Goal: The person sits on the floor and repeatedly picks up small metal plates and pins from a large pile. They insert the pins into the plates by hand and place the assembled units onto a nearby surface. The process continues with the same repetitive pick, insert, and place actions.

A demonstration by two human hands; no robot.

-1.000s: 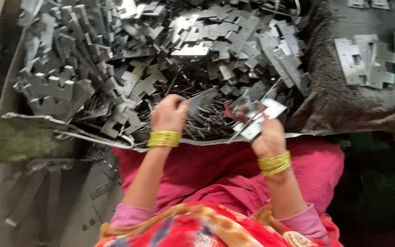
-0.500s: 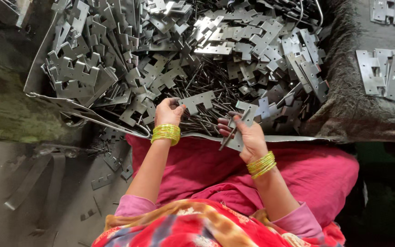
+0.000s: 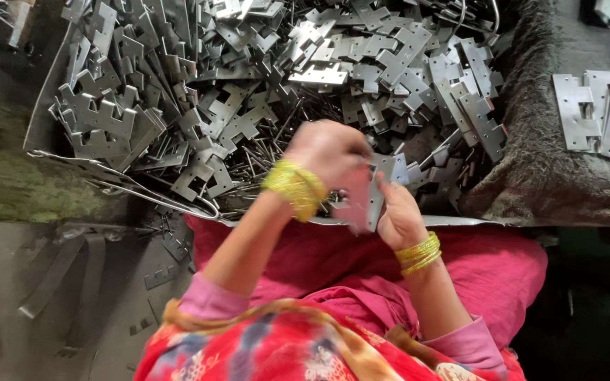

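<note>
- Step in hand, as I judge: joining two hinge halves. Both hands up over the lap, close together, w/ a grey hinge leaf between them, just in front of the heaped tray.
- Right hand: grip pinching the leaf's edge, thumb on its face.
- Left hand: fist-like, blurred; looks curled on a second piece or a pin, can't tell which.
- Next move calls for lining up the knuckles square, holding steady; loose pins lie in the tray among the leaves.
- Vs 0.5 s ago: hands were apart, low at the tray rim; now raised and brought together. Finished hinges on the cloth at right unchanged.
</note>
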